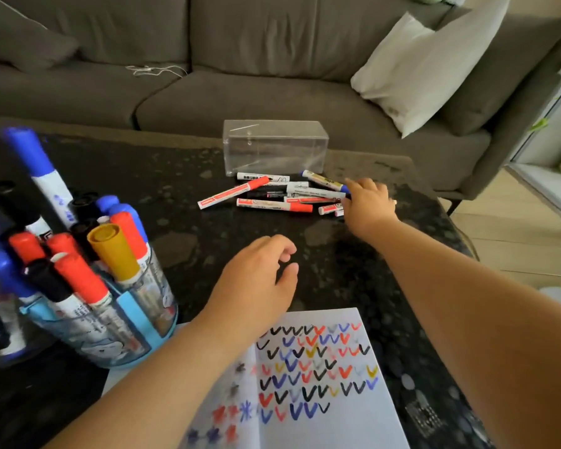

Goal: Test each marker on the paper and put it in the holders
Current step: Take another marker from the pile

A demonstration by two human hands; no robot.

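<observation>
1. Nearest us lay the paper (321, 384), at six o'clock on the dark table (182, 189), already covered with rows of black, red, blue and yellow tick marks.

2. We judged the loose markers (272, 196) light, stiff and smooth-barrelled, apt to roll or slip out of a heap; the mid-barrel looked the best place to pinch one, clear of the cap.

3. Those untested markers sat in a small pile at about twelve o'clock from the paper, just in front of a clear plastic box (274, 145).

4. Our right hand (368, 200) was reaching into the pile's right end, at one o'clock from the paper. Its fingers were curled down among the markers, touching the blue-capped marker (324, 181) at the edge; whether they had actually closed on one we could not tell.

5. Our left hand (259, 277) hovered between paper and pile, fingers loosely bent and holding nothing, well apart from the markers.

6. At nine o'clock stood the round holder (127, 325) with a light-blue frame, crowded with upright red, blue, black and yellow markers, so most of the job looked done.

7. Beyond the table, at twelve o'clock, was a grey sofa (240, 59) with a white cushion (428, 69).
</observation>
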